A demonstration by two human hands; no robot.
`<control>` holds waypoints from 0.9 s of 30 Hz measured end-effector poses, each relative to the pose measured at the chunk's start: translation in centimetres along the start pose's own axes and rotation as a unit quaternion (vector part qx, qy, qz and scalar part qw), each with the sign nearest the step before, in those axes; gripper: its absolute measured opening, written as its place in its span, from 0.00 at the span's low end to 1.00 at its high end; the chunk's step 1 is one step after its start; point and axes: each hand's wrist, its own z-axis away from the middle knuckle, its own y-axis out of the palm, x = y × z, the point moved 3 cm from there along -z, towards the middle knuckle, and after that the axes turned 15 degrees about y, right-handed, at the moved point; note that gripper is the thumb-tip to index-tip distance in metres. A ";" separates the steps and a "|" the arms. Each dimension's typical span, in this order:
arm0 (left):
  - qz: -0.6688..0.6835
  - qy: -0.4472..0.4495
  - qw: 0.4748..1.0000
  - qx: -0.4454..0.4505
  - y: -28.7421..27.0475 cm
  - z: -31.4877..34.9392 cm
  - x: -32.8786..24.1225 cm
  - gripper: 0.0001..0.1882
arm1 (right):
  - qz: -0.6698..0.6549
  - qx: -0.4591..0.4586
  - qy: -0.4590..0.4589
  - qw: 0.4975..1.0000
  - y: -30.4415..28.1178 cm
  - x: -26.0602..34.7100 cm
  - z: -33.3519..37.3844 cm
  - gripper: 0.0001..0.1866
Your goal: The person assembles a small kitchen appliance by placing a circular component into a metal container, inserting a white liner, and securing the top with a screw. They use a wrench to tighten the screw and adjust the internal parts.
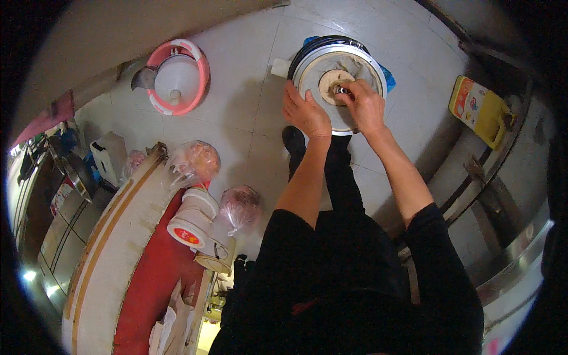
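Observation:
A round, silver-rimmed lid [354, 64] lies in front of me, with a beige disc [333, 78] at its middle and grey, cloudy patches around that. Under its far left side shows a black rim [325, 41]. My left hand [307, 115] grips the lid's left edge, thumb over the rim and fingers along the outside. At the centre, my right hand [365, 106] pinches a small shiny metal piece [341, 90]; the fingers partly hide it. Blue plastic [389, 78] pokes out from beneath on the right.
On the tiled floor at left, a pink-and-white ring [203, 68] surrounds a grey funnel-like piece [176, 80]. Filled clear bags [239, 207] and a white tub [190, 222] are nearer, by a red-and-white counter [112, 260]. A yellow jug [480, 109] stands at right beside metal framing.

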 end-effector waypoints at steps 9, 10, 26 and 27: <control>-0.005 0.007 1.000 -0.008 0.1 0.1 0.0 0.27 | 0.014 -0.034 -0.040 0.999 0.4 0.1 0.2 0.12; -0.008 0.017 1.000 -0.010 0.1 0.1 -0.1 0.27 | 0.015 -0.025 -0.031 0.999 0.5 0.0 0.2 0.12; 0.020 0.017 1.000 -0.003 -0.4 -0.3 -0.5 0.26 | 0.062 -0.044 -0.084 0.994 -0.2 1.1 0.6 0.14; 0.020 0.013 1.000 -0.006 -0.3 -0.2 -0.5 0.26 | 0.073 -0.035 -0.057 0.995 0.0 0.9 0.4 0.13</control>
